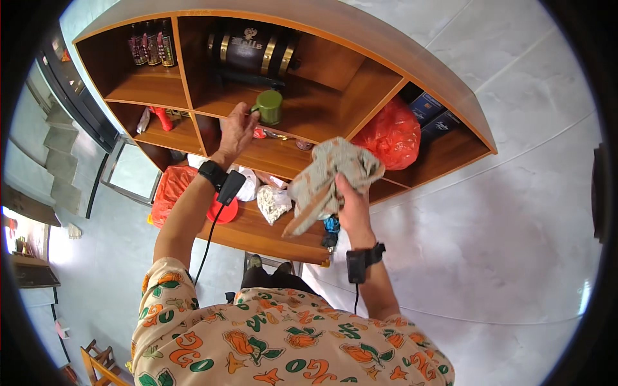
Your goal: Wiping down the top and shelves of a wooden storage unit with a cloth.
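Observation:
My left hand [236, 131] has its fingers on the handle of a green mug [269, 107]. The mug is upright at the front edge of the upper middle compartment; whether its base rests on the board, I cannot tell. Behind it, a dark wooden keg with brass-coloured hoops [251, 48] lies on its side on a black stand. A crumpled grey-beige cloth with orange patches [333, 173] is bunched in my right hand [355, 207], held out in front of the shelves. The cloth hides part of the lower shelves.
The wooden shelf unit [289, 241] holds several bottles [152, 43] at upper left. A red plastic bag [391, 135] and blue boxes [437, 113] fill the right compartment. Lower down are another red bag [174, 193], a red lid [223, 211] and a clear bag of pale pieces [273, 202].

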`<state>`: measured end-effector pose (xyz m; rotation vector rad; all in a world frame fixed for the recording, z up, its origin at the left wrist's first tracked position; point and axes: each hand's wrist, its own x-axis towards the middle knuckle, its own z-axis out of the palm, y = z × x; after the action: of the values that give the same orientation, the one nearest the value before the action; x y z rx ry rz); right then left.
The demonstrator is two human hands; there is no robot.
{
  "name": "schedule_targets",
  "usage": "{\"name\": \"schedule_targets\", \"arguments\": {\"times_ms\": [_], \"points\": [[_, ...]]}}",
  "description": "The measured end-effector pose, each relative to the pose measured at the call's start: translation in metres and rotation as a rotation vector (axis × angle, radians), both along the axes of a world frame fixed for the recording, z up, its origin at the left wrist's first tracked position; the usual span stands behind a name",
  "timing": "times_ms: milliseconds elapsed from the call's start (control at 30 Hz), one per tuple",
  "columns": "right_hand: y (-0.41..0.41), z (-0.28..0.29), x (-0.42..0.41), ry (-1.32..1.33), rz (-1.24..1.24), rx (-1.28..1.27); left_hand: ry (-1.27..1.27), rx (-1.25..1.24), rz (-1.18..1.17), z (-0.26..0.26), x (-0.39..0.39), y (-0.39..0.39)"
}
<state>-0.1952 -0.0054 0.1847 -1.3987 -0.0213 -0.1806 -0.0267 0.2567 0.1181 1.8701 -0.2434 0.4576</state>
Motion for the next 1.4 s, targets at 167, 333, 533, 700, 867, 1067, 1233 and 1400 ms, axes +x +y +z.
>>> {"name": "schedule_targets", "arguments": {"times_ms": [167,333,533,700,867,1067,1233,1400], "points": [[0.024,0.026,0.104,-0.322,-0.081,-0.249,-0.107,0.311,0.135,0.000,0.010,0.058],[0.044,0.011,0.228,-0.063,-0.394,-1.164,-0.334,0.498,0.134,-0.037,0.043,0.094],[0.067,-0.035,0.268,0.320,-0.203,-1.557,-0.260,0.417,0.085,-0.055,0.054,0.101],[0.040,-0.045,0.264,-0.007,-0.257,-1.675,-0.364,0.379,0.161,-0.032,0.046,0.100],[0.018,-0.024,0.265,0.133,-0.349,-0.373,-0.243,0.335,0.091,-0.032,0.047,0.096],[0.078,0.084,0.285,-0.272,-0.487,0.129,-0.213,0.329,0.075,-0.047,0.041,0.113],[0.041,0.083,0.359,-0.306,-0.408,0.150,-0.188,0.332,0.030,-0.028,0.045,0.095],[0.046,0.059,0.375,-0.284,-0.356,0.223,-0.114,0.363,0.034,-0.033,0.043,0.103]]}}
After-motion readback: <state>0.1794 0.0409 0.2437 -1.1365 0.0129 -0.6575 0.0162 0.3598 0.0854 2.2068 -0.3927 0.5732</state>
